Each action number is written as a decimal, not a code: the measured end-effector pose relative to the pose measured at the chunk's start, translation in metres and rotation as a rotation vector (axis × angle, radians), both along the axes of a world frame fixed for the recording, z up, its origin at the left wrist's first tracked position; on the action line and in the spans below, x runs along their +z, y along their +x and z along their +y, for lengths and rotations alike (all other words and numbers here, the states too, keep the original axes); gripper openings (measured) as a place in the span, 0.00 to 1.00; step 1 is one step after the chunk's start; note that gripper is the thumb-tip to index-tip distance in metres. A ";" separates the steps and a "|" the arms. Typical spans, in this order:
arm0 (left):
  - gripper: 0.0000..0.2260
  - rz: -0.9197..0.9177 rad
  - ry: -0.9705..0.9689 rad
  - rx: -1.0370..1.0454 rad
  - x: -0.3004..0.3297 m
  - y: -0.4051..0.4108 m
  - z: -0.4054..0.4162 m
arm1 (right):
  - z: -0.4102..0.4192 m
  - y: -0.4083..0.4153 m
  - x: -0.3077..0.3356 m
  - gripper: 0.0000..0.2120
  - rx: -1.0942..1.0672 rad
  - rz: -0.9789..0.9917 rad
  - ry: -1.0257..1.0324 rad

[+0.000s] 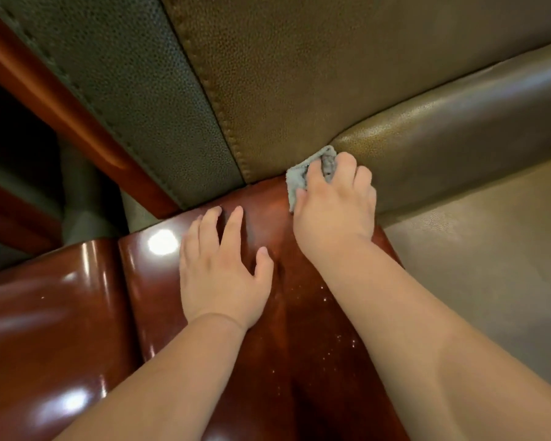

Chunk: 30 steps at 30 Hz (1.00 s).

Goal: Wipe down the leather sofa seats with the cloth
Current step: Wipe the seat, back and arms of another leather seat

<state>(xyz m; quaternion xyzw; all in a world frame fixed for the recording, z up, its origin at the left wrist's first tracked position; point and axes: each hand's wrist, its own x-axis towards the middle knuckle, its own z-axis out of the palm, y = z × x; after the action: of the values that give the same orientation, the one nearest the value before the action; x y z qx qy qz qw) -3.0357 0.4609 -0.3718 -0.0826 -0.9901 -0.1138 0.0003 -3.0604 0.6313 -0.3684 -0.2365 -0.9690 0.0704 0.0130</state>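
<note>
Seen from above, at the corner of a leather sofa with a polished red-brown wooden armrest (159,297).

Right hand (334,202) at the far end of the armrest, fingers curled over a small grey cloth (299,179), bunched and pressed into the corner where wood meets leather. Cloth partly hidden under the fingers; a crumpled edge showing past the knuckles on the far side, a flat flap hanging to the left of the hand. Cloth touching the rounded brown leather cushion (458,128) on the right and lying just below the stitched seam (223,100) of the sofa back (315,58).

Left hand (220,268) flat on the armrest, just left of and nearer than the right one, fingers straight and slightly spread, thumb out to the right, holding nothing. Fingertips pointing toward the far corner, well short of the leather.

Both forearms bare, entering from the near edge. Bright reflections of light on the glossy wood to the left of the left hand, and small pale specks scattered on the wood between the two forearms.

Lighter tan seat (477,249) on the right, below the rounded cushion. Darker grey-green grained leather panel (134,90) on the far left, bordered by another strip of red-brown wood (45,87). Dark, dim space beyond it at the left edge, contents not legible.
</note>
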 end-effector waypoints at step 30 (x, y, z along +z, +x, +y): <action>0.28 -0.029 -0.012 -0.030 -0.002 -0.002 -0.003 | 0.026 0.046 0.000 0.29 0.561 -0.057 -0.061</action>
<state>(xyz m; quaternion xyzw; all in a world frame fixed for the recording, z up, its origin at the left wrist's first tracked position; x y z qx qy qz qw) -3.0380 0.4580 -0.3742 -0.0956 -0.9893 -0.1090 -0.0165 -3.0145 0.6575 -0.3686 0.0387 -0.9940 0.0939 -0.0413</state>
